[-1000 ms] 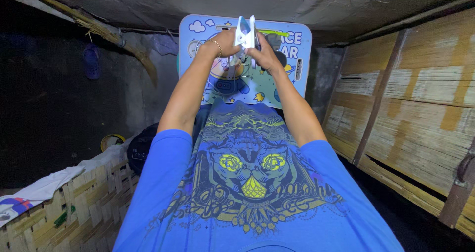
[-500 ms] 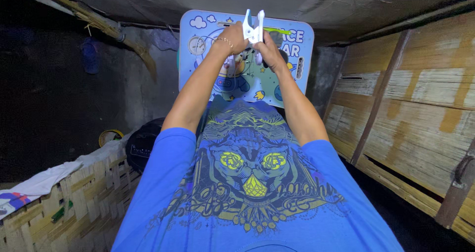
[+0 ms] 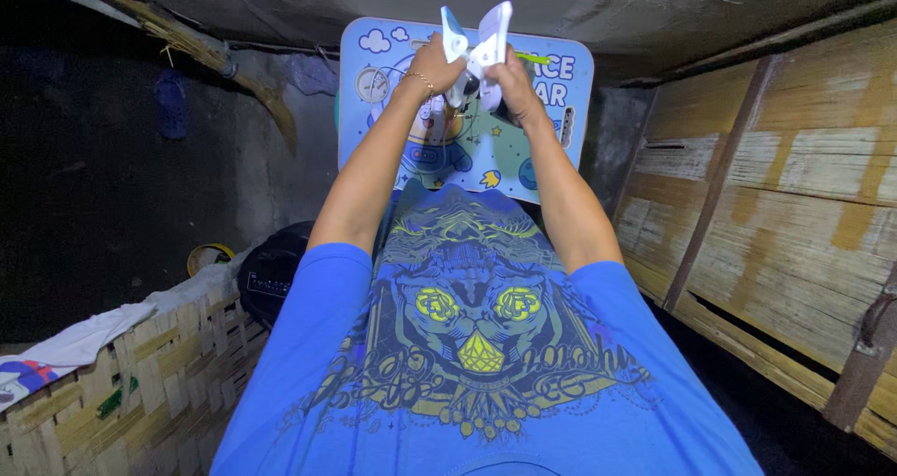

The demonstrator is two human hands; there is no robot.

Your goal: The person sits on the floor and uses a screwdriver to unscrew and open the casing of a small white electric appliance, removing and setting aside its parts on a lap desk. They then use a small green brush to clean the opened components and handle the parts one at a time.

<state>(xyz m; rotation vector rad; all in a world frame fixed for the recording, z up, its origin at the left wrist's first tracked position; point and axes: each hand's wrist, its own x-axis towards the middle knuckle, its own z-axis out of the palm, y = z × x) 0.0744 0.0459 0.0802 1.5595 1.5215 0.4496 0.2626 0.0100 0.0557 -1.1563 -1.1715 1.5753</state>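
Above the printed blue shirt [image 3: 476, 345], both hands [image 3: 432, 65] [image 3: 512, 76] around a white plastic clip [image 3: 475, 42]

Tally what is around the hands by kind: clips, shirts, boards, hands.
White clips: 1
Blue printed shirts: 1
Blue cartoon boards: 1
Hands, left hand and right hand, both gripping the clip: 2
Total: 5

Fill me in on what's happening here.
A person in a blue printed T-shirt stretches both arms out ahead. The left hand and right hand together grip a white clip-like gadget with two prongs spread upward, raised in front of a small blue cartoon-printed table. What exactly the gadget is cannot be told. A woven bamboo wall runs along the right, and a bamboo bench with a white cloth is on the left.
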